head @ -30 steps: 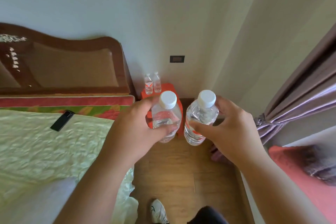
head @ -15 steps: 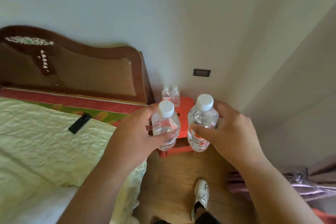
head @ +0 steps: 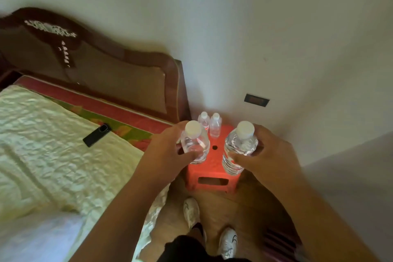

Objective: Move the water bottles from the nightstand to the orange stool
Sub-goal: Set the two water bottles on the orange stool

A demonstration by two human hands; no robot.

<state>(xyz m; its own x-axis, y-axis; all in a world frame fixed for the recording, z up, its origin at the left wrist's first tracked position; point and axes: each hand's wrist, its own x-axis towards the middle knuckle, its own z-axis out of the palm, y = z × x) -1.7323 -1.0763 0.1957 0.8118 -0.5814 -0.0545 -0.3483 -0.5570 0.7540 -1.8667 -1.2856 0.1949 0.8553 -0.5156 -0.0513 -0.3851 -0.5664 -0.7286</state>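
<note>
A person is looking down at both hands, each wrapping a clear plastic water bottle with a white screw cap. The left hand (head: 168, 153) is curling its grip around a smooth bottle (head: 194, 144), thumb across the near side. The right hand (head: 270, 155) is curling its grip around a ribbed bottle (head: 239, 149) the same way. Both bottles are hovering upright over a small orange plastic stool (head: 212, 174), square-topped with a round hole in the middle and a slot in its near side. Two smaller bottles (head: 210, 124) are standing side by side at the stool's far edge, near the pale wall (head: 234, 27). To the left, a bed (head: 53, 155) with a crinkled cream cover is carrying a dark phone (head: 96, 135), backed by a curved, padded wooden headboard (head: 106, 74). White shoes (head: 191, 210) are standing on the wooden floor (head: 244, 204).
</note>
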